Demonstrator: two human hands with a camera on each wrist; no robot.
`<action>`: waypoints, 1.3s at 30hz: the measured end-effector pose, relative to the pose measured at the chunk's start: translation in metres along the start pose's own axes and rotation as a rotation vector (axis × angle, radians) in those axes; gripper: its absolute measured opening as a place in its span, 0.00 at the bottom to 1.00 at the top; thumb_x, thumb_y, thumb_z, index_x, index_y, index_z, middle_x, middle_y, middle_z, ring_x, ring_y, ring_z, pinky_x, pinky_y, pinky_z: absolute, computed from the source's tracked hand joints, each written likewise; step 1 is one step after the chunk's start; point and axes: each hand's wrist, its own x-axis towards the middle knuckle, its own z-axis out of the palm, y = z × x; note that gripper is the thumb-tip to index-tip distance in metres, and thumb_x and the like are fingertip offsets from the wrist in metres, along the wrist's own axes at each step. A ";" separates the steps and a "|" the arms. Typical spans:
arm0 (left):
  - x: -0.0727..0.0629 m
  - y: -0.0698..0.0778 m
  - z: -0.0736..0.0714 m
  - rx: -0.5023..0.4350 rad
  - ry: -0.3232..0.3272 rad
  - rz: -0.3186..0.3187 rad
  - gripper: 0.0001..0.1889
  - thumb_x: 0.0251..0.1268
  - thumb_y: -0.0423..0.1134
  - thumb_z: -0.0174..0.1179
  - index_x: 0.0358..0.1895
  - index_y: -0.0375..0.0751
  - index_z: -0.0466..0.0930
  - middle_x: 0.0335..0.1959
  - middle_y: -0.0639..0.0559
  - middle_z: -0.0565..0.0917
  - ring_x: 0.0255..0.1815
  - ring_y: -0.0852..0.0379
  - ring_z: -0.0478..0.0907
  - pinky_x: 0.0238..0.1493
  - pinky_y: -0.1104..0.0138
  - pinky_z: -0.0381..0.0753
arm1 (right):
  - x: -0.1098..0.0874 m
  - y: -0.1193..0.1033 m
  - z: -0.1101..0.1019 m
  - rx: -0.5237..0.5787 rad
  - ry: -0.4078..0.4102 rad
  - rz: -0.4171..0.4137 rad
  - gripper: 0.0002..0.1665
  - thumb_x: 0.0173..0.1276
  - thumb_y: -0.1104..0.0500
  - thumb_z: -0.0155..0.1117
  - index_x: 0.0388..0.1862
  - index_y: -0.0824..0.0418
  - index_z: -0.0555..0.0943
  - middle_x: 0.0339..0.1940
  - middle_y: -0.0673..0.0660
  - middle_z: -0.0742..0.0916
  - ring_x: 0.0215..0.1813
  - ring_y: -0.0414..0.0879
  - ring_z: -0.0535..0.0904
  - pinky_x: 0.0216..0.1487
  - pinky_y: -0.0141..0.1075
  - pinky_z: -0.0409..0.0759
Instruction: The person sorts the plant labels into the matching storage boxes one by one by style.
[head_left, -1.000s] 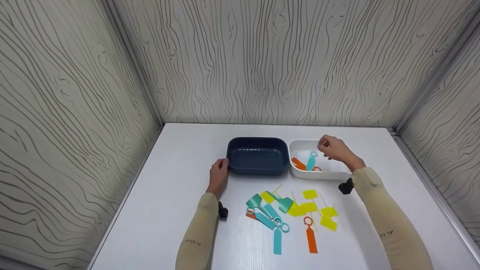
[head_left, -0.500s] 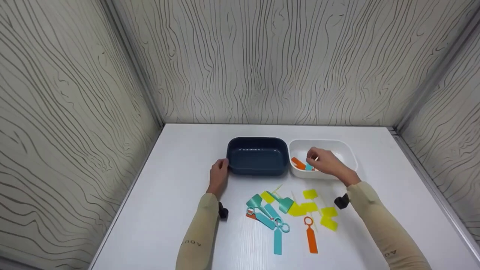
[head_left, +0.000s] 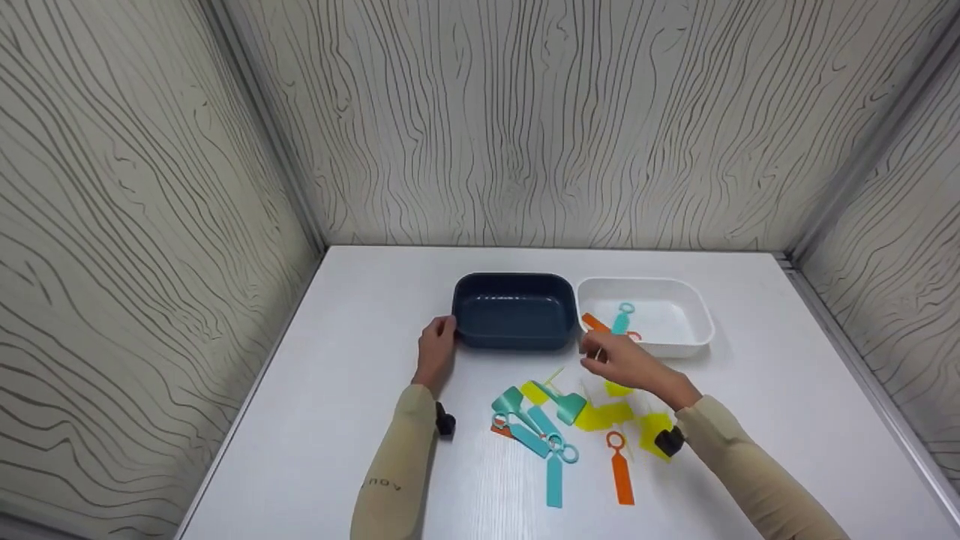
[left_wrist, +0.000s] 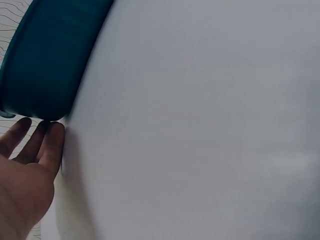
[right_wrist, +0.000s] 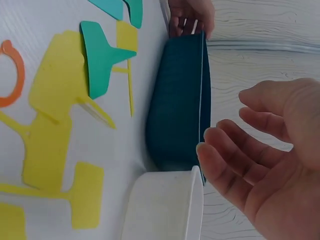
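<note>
My left hand (head_left: 436, 349) is at the left end of a dark blue plastic bin (head_left: 514, 343), its extended fingertips touching the bin's wall (left_wrist: 45, 75). With nothing between its loosely bent fingers, my right hand (head_left: 621, 361) hovers by the front left corner of the white bin (head_left: 679, 349). Inside the white bin are a turquoise ring-ended tag (head_left: 621, 321) and orange tags (head_left: 596, 322). Below the right hand lie yellow T-shaped plant labels (head_left: 600, 417), partly hidden by the arm. Beside them are green T-shaped labels (head_left: 571, 408).
Turquoise ring-ended tags (head_left: 554, 484) overlap in a pile in front of the blue bin. A single orange ring-ended tag (head_left: 622, 480) lies nearer the front of the white table (head_left: 315, 450). Wood-patterned panels (head_left: 525, 135) enclose the back and sides.
My right hand has moved from above the white bin leftward and toward the front, out over its front left corner. The left hand stays at the blue bin.
</note>
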 end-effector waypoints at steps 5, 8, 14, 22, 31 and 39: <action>-0.001 0.001 0.000 -0.002 0.002 0.007 0.25 0.75 0.56 0.46 0.57 0.40 0.79 0.52 0.47 0.83 0.58 0.51 0.78 0.63 0.55 0.73 | -0.004 -0.011 0.011 0.021 -0.168 0.032 0.13 0.69 0.52 0.64 0.50 0.53 0.78 0.43 0.52 0.85 0.40 0.41 0.78 0.40 0.31 0.80; -0.001 0.001 0.000 0.002 0.000 0.007 0.25 0.75 0.56 0.46 0.57 0.41 0.79 0.53 0.48 0.83 0.59 0.51 0.77 0.64 0.55 0.73 | -0.007 -0.018 0.019 0.017 -0.256 0.045 0.15 0.68 0.52 0.65 0.51 0.54 0.79 0.44 0.54 0.85 0.41 0.42 0.77 0.42 0.32 0.79; -0.001 0.000 0.001 -0.008 0.009 0.003 0.25 0.75 0.56 0.46 0.56 0.40 0.79 0.51 0.48 0.83 0.57 0.51 0.78 0.63 0.55 0.73 | -0.013 -0.035 0.036 -0.050 -0.394 0.011 0.13 0.64 0.54 0.69 0.46 0.56 0.81 0.34 0.49 0.80 0.36 0.39 0.72 0.39 0.30 0.73; -0.002 0.000 0.001 0.003 0.024 0.003 0.25 0.75 0.56 0.46 0.57 0.40 0.79 0.53 0.47 0.83 0.59 0.51 0.77 0.64 0.55 0.73 | -0.013 -0.047 0.059 -0.041 -0.486 0.040 0.18 0.60 0.54 0.71 0.49 0.52 0.80 0.41 0.52 0.81 0.39 0.39 0.72 0.42 0.32 0.75; -0.002 0.003 0.003 0.015 0.037 -0.001 0.23 0.75 0.55 0.46 0.56 0.41 0.79 0.53 0.46 0.83 0.58 0.50 0.78 0.64 0.55 0.73 | -0.011 -0.045 0.078 -0.072 -0.464 0.068 0.20 0.58 0.49 0.74 0.48 0.49 0.79 0.38 0.50 0.78 0.37 0.41 0.71 0.39 0.32 0.72; -0.002 0.003 0.003 0.018 0.036 -0.006 0.23 0.76 0.54 0.46 0.56 0.41 0.79 0.52 0.47 0.83 0.57 0.50 0.77 0.63 0.54 0.72 | -0.011 -0.046 0.088 -0.083 -0.447 0.091 0.16 0.60 0.52 0.73 0.45 0.50 0.80 0.35 0.49 0.76 0.35 0.40 0.70 0.35 0.31 0.70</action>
